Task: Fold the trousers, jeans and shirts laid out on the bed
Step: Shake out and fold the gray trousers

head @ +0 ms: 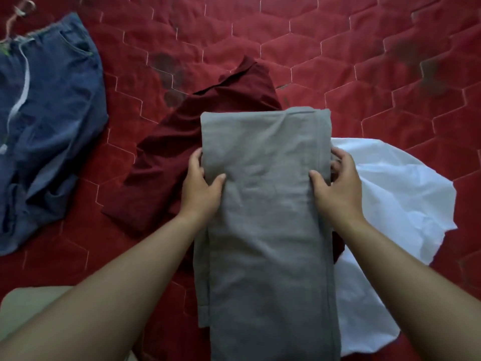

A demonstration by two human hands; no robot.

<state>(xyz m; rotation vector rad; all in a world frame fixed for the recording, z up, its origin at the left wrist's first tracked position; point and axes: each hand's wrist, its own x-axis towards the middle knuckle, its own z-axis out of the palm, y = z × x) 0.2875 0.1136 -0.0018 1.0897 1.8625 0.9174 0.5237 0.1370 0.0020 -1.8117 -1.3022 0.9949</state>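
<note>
Grey trousers [265, 204] lie folded into a long strip down the middle of the red bed. My left hand [200, 183] grips their left edge, thumb on top and fingers underneath. On the opposite edge my right hand [338, 186] holds them the same way. Under the trousers, a dark red shirt [166, 162] spreads out to the left and a crumpled white shirt [395, 204] to the right. Blue jeans [49, 126] with a white drawstring lie unfolded at the far left.
A red quilted bedspread [364, 74] with a hexagon stitch pattern covers the whole bed. A pale beige surface [28, 303] shows at the lower left corner, beside my left forearm.
</note>
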